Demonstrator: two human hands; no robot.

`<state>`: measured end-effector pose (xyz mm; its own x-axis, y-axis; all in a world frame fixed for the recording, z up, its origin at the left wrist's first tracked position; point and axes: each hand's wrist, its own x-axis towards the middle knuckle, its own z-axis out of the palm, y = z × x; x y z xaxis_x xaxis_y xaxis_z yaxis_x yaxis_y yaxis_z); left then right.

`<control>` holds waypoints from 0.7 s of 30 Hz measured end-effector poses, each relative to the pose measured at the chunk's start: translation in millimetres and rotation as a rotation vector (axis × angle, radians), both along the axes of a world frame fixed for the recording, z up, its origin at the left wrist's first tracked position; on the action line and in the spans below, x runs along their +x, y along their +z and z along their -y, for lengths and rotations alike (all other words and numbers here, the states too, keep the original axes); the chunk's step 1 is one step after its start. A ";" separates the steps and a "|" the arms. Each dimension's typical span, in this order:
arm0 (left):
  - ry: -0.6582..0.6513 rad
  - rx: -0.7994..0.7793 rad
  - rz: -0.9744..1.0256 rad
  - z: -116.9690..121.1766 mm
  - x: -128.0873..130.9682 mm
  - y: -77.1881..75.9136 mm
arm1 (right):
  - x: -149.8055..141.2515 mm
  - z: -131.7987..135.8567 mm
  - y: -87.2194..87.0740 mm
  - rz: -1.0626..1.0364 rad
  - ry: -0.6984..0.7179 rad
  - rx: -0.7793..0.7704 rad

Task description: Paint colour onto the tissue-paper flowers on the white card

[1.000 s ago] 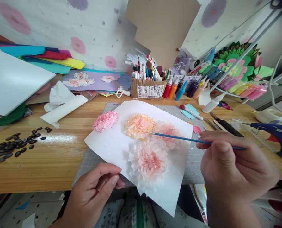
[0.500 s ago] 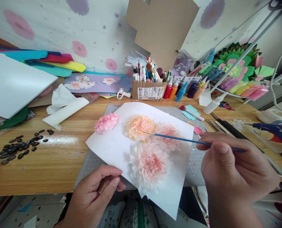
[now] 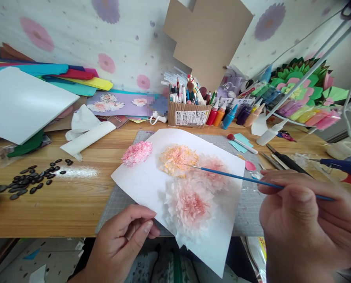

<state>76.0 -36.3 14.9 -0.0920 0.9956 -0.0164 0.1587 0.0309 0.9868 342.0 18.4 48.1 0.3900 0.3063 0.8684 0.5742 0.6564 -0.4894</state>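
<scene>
A thin blue paintbrush [image 3: 234, 174] is pinched in my right hand [image 3: 308, 212], its tip at the lower right edge of the orange-edged paper flower [image 3: 178, 157]. That flower lies on a white paper sheet [image 3: 146, 179] with a pink speckled flower [image 3: 137, 153], a pale pink flower [image 3: 213, 173] and a larger white flower with a pink centre [image 3: 193, 206]. My left hand [image 3: 125, 236] is closed at the sheet's lower left edge, index finger and thumb together there. Its other fingers are curled and partly hidden.
A grey cutting mat [image 3: 119, 208] lies under the sheet. Black pebble-like pieces [image 3: 30, 179] are scattered at left. Behind stand a cardboard box of pens [image 3: 189, 116] and paint bottles [image 3: 230, 116]. A makeup-type brush [image 3: 242, 143] and a blue glue gun [image 3: 343, 165] lie at right.
My right hand has moved right and slightly down, and the brush tip has drawn a little towards the orange-edged flower's outer edge. The view has shifted slightly; my left hand keeps its pose.
</scene>
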 end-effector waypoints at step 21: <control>-0.217 0.144 0.027 -10.9 -13.1 -4.8 | -4.9 27.8 11.7 0.009 -0.052 -0.295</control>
